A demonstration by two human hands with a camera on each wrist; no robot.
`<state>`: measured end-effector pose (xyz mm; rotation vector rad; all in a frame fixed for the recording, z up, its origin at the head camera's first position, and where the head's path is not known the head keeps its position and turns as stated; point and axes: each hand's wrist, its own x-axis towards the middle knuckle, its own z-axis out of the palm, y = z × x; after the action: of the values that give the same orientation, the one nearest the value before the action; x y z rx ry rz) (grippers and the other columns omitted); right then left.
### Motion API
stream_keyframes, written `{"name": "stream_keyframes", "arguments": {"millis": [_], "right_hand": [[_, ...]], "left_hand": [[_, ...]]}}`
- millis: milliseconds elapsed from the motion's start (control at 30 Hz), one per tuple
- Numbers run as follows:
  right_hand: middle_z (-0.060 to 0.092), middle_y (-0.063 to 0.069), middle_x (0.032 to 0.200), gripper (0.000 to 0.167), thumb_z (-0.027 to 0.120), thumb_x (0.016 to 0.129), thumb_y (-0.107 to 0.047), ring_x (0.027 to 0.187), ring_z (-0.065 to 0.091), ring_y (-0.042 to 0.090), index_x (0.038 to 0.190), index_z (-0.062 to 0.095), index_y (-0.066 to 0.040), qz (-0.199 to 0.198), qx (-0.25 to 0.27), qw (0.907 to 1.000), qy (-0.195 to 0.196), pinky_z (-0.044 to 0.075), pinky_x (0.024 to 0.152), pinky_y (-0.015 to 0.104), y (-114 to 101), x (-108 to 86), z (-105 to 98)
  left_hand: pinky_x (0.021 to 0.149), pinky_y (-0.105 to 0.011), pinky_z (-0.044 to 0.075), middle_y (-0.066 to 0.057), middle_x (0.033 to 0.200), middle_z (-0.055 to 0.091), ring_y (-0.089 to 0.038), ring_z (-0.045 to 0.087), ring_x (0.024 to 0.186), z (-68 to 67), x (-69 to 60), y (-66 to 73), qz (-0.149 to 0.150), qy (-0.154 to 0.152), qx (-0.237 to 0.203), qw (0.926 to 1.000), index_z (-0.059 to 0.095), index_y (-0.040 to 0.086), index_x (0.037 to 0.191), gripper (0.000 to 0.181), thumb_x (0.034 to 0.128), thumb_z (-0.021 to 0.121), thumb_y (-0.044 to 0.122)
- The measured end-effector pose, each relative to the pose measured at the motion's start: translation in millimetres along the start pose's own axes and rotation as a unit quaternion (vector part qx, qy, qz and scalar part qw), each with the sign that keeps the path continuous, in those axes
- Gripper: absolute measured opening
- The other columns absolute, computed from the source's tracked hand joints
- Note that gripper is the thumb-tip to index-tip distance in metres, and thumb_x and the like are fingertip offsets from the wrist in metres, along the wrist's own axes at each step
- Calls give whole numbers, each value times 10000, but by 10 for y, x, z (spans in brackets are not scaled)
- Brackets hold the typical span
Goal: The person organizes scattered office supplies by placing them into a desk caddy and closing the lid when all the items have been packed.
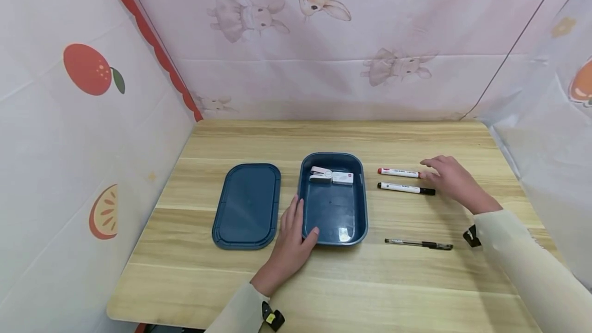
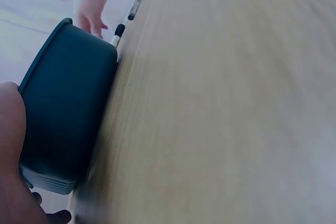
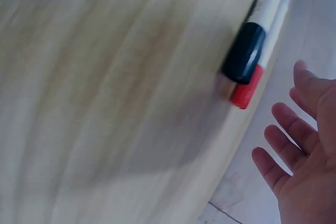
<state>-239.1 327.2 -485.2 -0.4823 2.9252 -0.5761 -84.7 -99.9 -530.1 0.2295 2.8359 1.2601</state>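
A dark blue plastic box stands on the table with a small stapler and a little white carton inside. My left hand rests on its near left corner, fingers straight along the left wall and thumb at the rim. Right of the box lie a red-capped marker and a black-capped marker, side by side. My right hand hovers at the cap end of the red marker. In the right wrist view its spread fingers hold nothing and look apart from both markers.
Left of the box a matching blue lid lies flat on the wooden table. A black gel pen lies nearer me on the right. Patterned sheets hang behind the table and on both sides.
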Motion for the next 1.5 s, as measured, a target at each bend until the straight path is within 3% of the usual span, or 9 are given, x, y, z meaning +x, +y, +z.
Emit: {"name": "stream_keyframes", "arguments": {"millis": [267, 467, 867, 1500], "right_hand": [[628, 279, 1247, 430, 663, 970, -168, 1156, 535, 476, 1332, 585, 50, -218, -556, 9982, 82, 408, 1011, 616, 164, -4, 112], [656, 246, 1192, 386, 662, 974, -164, 1131, 550, 446, 1296, 614, 43, -220, -505, 9985, 49, 413, 999, 611, 243, 30, 179], [669, 163, 1073, 243, 662, 972, -136, 1037, 572, 366, 1158, 688, 18, -280, -562, 9980, 75, 466, 914, 568, 222, 82, 201], [677, 135, 1012, 198, 657, 970, -115, 959, 591, 320, 1114, 697, 14, -258, -800, 9964, 116, 496, 843, 531, 161, 74, 167]], "left_hand": [[1140, -671, 256, 91, 1704, -58, -247, 27, 1561, 10, -8, -2, -39, -34, -16, 10000, 79, 240, 1639, 779, 1028, 530, 414], [1144, -664, 255, 102, 1701, -65, -243, 21, 1563, 4, -8, -12, -50, -22, 5, 10000, 80, 230, 1639, 779, 1029, 525, 420], [1140, -661, 268, 28, 1712, -19, -253, 30, 1562, 10, 2, -16, 16, -2, -56, 10000, 77, 232, 1638, 772, 1034, 524, 406], [1137, -664, 273, 60, 1709, -39, -243, 30, 1559, -9, -4, 20, -93, -48, -35, 9999, 91, 202, 1641, 773, 1032, 517, 417]]}}
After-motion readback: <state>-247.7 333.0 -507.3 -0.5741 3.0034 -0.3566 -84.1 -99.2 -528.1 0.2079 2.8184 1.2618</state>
